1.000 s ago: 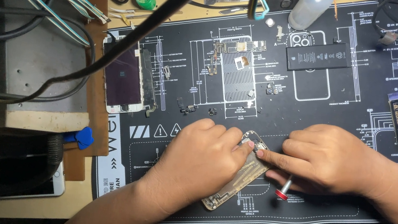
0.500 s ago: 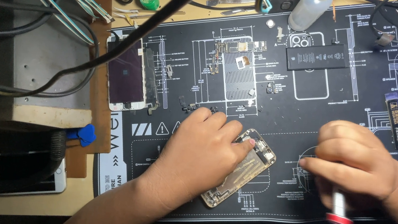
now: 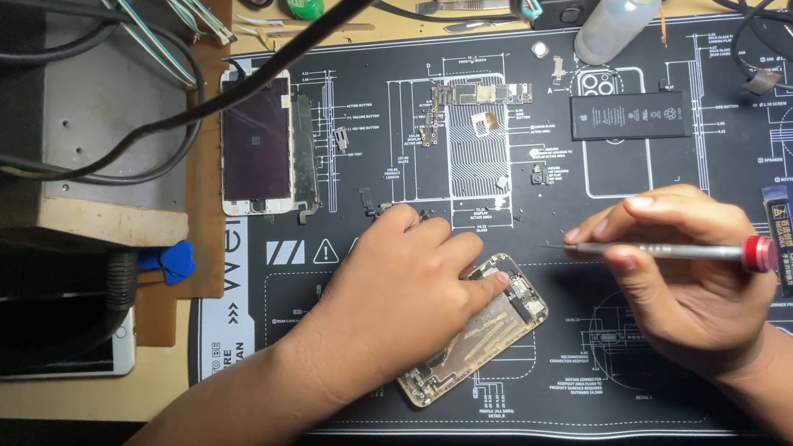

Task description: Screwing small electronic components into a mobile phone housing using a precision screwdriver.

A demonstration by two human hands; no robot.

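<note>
Under the left hand (image 3: 398,289) lies an opened smartphone shell with a pale gold metal frame and bare circuitry (image 3: 476,334), set at a slant on the black printed repair mat (image 3: 659,386). That hand lies flat over the shell's left side, fingers together, fingertips pressing its upper end. Just right of it, apart from the shell, the right hand (image 3: 687,279) pinches a slim silver screwdriver with a red end cap (image 3: 675,251) between thumb and fingers; the tool lies nearly level, its fine tip pointing left, above the shell's top corner and not touching it. Left of the left hand, a detached phone screen with a white border and dark glass (image 3: 255,143) rests on the mat's edge, and nearer, past the left forearm, a white phone (image 3: 50,337) lies face up beside a blue plastic pick (image 3: 172,260). Beyond the hands sit a small circuit board (image 3: 478,94) and a flat black rectangular battery (image 3: 632,115); farther still stands a clear plastic bottle (image 3: 621,24).
</note>
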